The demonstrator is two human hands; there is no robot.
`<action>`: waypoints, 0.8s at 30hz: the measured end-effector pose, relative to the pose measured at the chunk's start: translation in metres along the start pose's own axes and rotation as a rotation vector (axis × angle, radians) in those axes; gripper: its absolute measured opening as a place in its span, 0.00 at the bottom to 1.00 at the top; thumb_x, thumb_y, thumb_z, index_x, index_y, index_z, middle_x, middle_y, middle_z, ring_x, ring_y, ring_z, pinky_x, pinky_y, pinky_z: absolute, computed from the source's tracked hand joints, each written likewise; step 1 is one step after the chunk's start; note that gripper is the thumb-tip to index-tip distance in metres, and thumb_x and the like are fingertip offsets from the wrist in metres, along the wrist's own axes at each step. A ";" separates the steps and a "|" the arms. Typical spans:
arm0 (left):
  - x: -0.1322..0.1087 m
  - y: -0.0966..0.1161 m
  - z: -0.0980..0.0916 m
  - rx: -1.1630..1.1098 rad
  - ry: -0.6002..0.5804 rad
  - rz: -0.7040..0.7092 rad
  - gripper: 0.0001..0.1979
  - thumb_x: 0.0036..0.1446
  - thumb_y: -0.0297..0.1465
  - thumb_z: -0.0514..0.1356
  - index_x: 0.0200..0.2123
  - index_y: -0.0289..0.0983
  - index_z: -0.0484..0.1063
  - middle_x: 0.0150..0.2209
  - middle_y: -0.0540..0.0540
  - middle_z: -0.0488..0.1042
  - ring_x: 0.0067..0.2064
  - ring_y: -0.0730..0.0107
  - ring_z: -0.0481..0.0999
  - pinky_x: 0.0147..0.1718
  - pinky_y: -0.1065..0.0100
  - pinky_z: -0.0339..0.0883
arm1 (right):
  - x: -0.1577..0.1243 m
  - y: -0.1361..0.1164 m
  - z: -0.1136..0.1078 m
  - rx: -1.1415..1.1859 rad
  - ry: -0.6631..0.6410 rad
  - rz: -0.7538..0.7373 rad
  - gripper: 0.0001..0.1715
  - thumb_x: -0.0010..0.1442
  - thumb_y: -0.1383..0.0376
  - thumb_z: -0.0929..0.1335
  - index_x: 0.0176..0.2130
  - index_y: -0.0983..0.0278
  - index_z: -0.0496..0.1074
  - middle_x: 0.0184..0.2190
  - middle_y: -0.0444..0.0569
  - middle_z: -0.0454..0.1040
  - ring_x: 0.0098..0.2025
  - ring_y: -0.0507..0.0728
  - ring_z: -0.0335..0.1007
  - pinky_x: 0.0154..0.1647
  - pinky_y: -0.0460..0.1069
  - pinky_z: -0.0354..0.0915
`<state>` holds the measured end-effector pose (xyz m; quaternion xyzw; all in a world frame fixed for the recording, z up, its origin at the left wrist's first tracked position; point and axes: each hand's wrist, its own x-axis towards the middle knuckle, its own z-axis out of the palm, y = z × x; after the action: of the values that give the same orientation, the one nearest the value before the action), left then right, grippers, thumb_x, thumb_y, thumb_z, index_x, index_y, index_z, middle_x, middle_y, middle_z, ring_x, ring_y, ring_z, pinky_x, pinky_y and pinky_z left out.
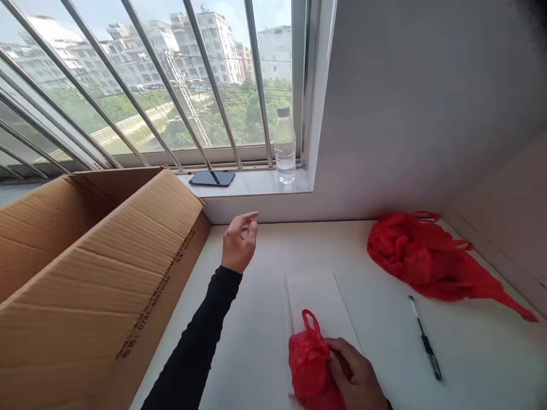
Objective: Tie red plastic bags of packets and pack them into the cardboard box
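My right hand (356, 373) grips a crumpled red plastic bag (307, 364) near the bottom of the head view, its thumb and fingers closed on the bag's side. A handle loop stands up from the top of the bag. Beneath it lies a white sheet of paper (316, 296) on the white table. My left hand (240, 242), in a black sleeve, is raised near the table's back edge, beside the cardboard box. Its index finger is stretched out and a little apart from the thumb; nothing shows between them.
An open cardboard box (128, 273) fills the left side. A bundle of red plastic bags (419, 256) lies at the back right, with a pen (427, 341) in front. On the windowsill are a phone (212, 179) and a water bottle (285, 148). Wall and window bars stand behind.
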<state>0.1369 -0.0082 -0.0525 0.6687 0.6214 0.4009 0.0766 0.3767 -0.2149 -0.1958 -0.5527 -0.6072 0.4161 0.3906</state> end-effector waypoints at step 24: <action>-0.259 0.058 0.002 -0.316 -0.402 -0.137 0.06 0.67 0.31 0.54 0.43 0.43 0.70 0.36 0.48 0.71 0.38 0.66 0.71 0.36 0.64 0.69 | -0.011 -0.067 -0.030 -0.196 0.050 -0.264 0.09 0.67 0.62 0.64 0.42 0.57 0.75 0.38 0.48 0.73 0.43 0.58 0.68 0.47 0.57 0.68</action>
<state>0.2066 -0.2511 -0.1333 0.6710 0.5671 0.3463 0.3289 0.3826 -0.2267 -0.1226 -0.5140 -0.7022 0.2860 0.4011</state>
